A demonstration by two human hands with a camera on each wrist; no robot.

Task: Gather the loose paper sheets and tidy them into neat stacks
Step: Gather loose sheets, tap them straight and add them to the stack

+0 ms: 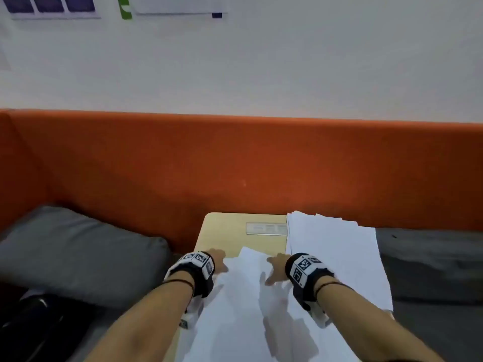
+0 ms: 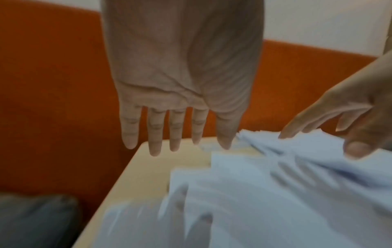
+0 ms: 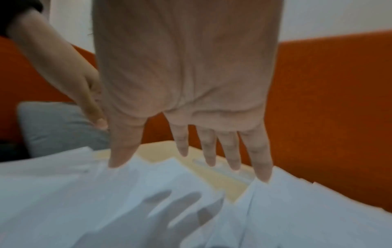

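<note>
Loose white paper sheets (image 1: 243, 304) lie fanned across the near part of a small beige table (image 1: 224, 231). A rougher pile of sheets (image 1: 337, 252) covers the table's right side. My left hand (image 1: 218, 259) hovers palm down over the sheets' left edge, fingers (image 2: 155, 134) straight and spread, holding nothing. My right hand (image 1: 274, 267) hovers flat above the middle sheets, fingers (image 3: 210, 151) stretched out and casting a shadow on the loose sheets (image 3: 127, 201). From the left wrist, the right hand (image 2: 339, 120) shows above the loose sheets (image 2: 275, 193).
An orange sofa back (image 1: 235, 163) rises right behind the table. A grey cushion (image 1: 78, 252) lies to the left and grey seat fabric (image 1: 431, 262) to the right. A clear ruler-like strip (image 1: 266, 228) lies at the table's far edge. A dark object (image 1: 34, 322) sits lower left.
</note>
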